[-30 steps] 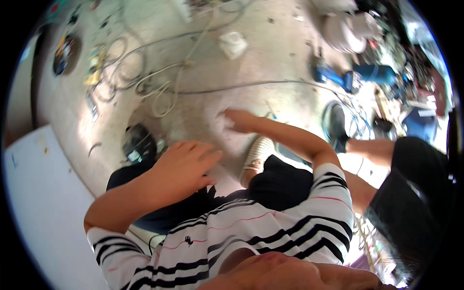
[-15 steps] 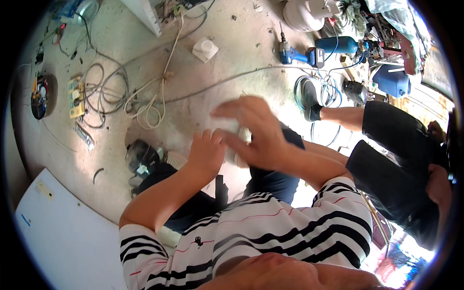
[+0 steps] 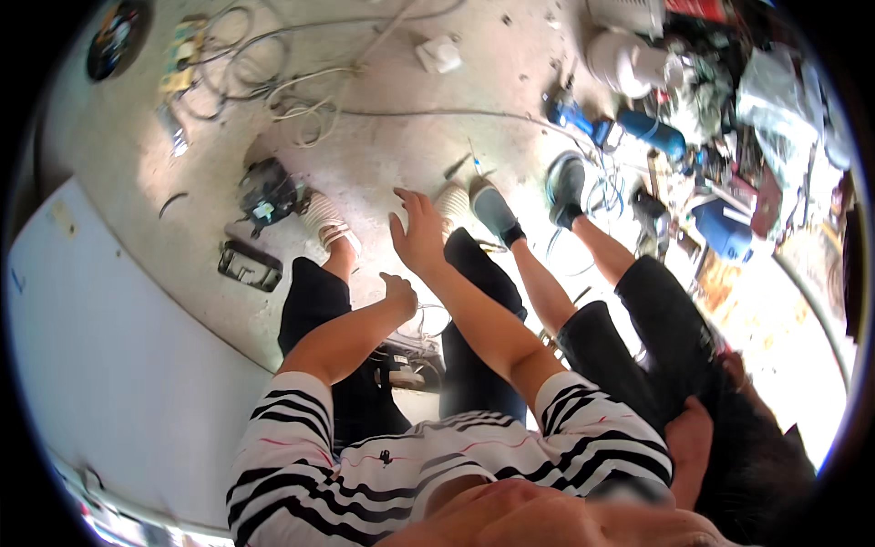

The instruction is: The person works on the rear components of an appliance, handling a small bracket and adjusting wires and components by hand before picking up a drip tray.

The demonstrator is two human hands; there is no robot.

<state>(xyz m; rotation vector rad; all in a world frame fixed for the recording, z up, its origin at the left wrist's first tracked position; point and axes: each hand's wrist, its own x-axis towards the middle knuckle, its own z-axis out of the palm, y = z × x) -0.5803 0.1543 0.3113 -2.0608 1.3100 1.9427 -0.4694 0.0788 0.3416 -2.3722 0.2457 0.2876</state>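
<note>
My right hand (image 3: pixel 419 235) is raised over the floor in front of me, fingers spread and holding nothing. Lower and closer to my body is my left hand (image 3: pixel 399 295). One of its digits points outward, the other fingers are partly hidden, and no held thing shows. The two hands are apart. Between my legs, below the hands, lies a dark machine part or case (image 3: pixel 407 372), partly covered by my arm. By my left foot sit a black bulky device (image 3: pixel 267 196) and a black rectangular plastic frame (image 3: pixel 250 266).
A white panel (image 3: pixel 128 346) fills the left side. Cables (image 3: pixel 310 118) and a yellow power strip (image 3: pixel 182 56) lie ahead. A blue cordless drill (image 3: pixel 576 117) and a blue cylinder (image 3: pixel 652 133) are at the far right. A person in dark shorts (image 3: pixel 652 310) stands close on my right.
The view has shifted toward my feet, bringing the black frame into sight. My hands have moved apart; the right is lower and sharper, the left is drawn nearer my body.
</note>
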